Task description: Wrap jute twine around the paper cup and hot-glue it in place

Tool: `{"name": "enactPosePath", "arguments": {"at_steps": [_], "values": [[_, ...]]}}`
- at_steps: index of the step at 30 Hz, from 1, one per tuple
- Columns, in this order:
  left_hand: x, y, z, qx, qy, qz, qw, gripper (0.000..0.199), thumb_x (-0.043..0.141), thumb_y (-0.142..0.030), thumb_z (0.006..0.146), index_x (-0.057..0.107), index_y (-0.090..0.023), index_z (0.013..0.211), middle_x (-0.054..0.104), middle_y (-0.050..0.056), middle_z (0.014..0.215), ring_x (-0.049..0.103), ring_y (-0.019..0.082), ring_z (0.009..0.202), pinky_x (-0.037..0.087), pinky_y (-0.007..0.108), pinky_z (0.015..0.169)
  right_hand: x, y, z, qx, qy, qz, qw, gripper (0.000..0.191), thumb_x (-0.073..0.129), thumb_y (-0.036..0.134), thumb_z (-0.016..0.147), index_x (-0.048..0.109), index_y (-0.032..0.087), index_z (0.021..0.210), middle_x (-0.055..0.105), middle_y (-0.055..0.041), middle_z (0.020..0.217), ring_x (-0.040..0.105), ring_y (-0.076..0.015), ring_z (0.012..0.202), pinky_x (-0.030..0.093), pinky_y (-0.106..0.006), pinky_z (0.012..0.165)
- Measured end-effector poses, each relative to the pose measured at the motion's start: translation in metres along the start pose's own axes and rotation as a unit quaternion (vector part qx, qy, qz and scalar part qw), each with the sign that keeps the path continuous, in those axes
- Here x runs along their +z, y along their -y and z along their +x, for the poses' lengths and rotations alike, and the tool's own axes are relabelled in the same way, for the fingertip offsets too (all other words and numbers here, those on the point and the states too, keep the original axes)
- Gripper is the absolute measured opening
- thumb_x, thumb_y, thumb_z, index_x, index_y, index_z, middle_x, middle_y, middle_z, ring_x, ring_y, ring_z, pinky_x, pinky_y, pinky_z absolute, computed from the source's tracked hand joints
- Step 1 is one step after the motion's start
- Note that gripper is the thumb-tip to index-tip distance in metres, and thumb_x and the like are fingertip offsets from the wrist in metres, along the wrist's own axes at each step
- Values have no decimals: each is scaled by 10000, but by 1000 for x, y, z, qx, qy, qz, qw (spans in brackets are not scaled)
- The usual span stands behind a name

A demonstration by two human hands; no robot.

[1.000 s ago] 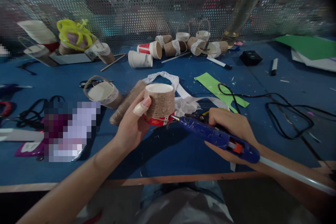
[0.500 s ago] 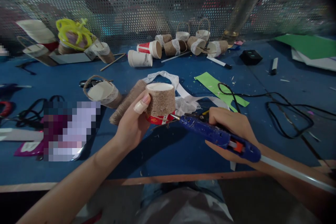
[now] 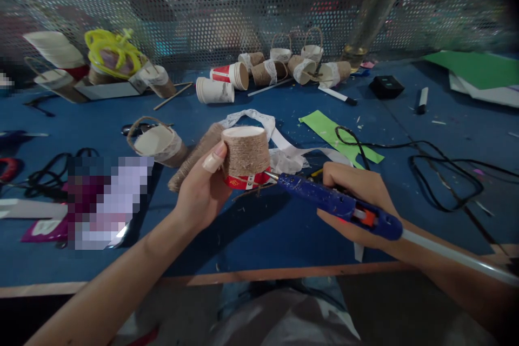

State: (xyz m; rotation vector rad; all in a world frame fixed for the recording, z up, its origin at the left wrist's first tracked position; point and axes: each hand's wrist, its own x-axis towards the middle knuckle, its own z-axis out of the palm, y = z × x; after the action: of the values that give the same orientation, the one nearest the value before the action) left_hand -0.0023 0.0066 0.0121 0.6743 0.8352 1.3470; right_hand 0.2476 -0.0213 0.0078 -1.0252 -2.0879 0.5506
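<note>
My left hand [image 3: 205, 189] grips a paper cup [image 3: 245, 157] from its left side, the thumb pressed on its wall. Brown twine is wound around the upper part of the cup; a red printed band shows bare below it. In my right hand [image 3: 357, 200] is a blue hot glue gun [image 3: 324, 194] with a clear glue stick running out of its back. Its metal nozzle is at the cup's right side, by the lower edge of the twine. Behind my left hand lies a roll of twine [image 3: 198, 157]. White lace ribbon [image 3: 284, 143] lies behind the cup.
A small twine-handled basket [image 3: 158, 143] sits at the left. Several finished cup baskets [image 3: 270, 71] and stacked paper cups [image 3: 214, 90] stand farther back. A black cord [image 3: 417, 146] loops at the right beside green paper [image 3: 324, 127]. A tall bottle [image 3: 373, 19] stands by the mesh screen.
The cup has turned slightly in my left hand and moved a little left, showing more of its red band. The nozzle stays close to the twine's lower edge.
</note>
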Motion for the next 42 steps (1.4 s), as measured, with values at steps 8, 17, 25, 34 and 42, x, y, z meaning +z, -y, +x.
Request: {"name": "enactPosePath", "arguments": {"at_steps": [8, 17, 25, 34, 42], "values": [[0, -1, 1, 1, -21, 2, 1000, 166, 809, -342, 853, 790, -215, 959, 817, 64, 1056, 721, 317, 1205, 620, 420, 1010, 0, -3, -1, 22, 0, 31, 999, 350, 689, 139, 820, 363, 237, 739, 404, 64, 676, 340, -94, 549, 272, -275, 537], [-6, 0, 2, -10, 18, -3, 1000, 293, 881, -371, 813, 796, -221, 1050, 821, 17, 1135, 772, 207, 976, 653, 305, 849, 1, -9, 0, 63, -31, 19, 997, 302, 697, 80, 800, 445, 234, 739, 457, 57, 683, 434, -107, 577, 338, -285, 556], [-4, 10, 0, -37, 60, 18, 997, 343, 849, -448, 856, 800, -210, 1098, 814, 39, 1102, 763, 211, 989, 625, 278, 845, 14, -7, 1, 50, -103, 97, 989, 255, 865, 279, 849, 645, 251, 975, 695, 2, 891, 676, -182, 755, 534, -340, 709], [2, 22, -3, -65, 81, 35, 994, 371, 873, -444, 826, 743, -156, 1021, 783, 131, 1186, 698, 341, 1239, 553, 450, 1076, 31, -10, 3, -34, -155, 63, 985, 378, 872, 91, 771, 570, 263, 920, 720, 13, 989, 712, -174, 870, 575, -293, 773], [0, 22, -3, -56, 79, 65, 993, 404, 855, -448, 848, 746, -164, 1114, 772, 119, 1179, 734, 281, 1098, 583, 398, 976, 26, -16, 5, -105, -125, 76, 984, 254, 637, -7, 915, 560, 235, 922, 683, -31, 952, 693, -176, 871, 564, -335, 807]]}}
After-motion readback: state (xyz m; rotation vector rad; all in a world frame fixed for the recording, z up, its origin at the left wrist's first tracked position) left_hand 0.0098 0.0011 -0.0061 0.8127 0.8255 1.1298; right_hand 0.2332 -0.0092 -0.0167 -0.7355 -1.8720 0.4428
